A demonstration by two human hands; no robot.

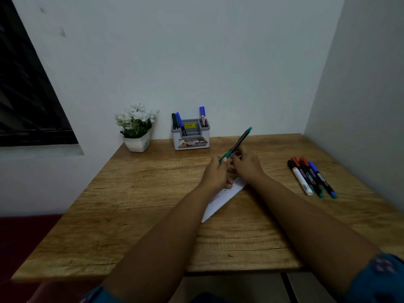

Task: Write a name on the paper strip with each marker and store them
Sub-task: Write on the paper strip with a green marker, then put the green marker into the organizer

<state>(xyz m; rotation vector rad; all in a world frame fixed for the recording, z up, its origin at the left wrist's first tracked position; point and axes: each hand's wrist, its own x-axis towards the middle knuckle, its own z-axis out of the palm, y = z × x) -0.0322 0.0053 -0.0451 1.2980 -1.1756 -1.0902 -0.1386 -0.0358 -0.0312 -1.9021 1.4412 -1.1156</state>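
Observation:
Both hands meet over the middle of the wooden table [135, 215], holding a green-and-black marker [237, 144] tilted up to the right. My left hand [216, 173] grips its lower green end. My right hand [247, 164] holds the barrel just above. Under the hands lies a white paper strip [220, 202] with faint writing on it, partly hidden by my left forearm. Several markers [310, 176] with red, black and blue caps lie side by side at the right. A grey and white holder [192, 136] at the back holds three markers.
A white pot of white flowers [136, 127] stands at the back left beside the holder. Walls close the table at the back and the right. A dark window is at the left.

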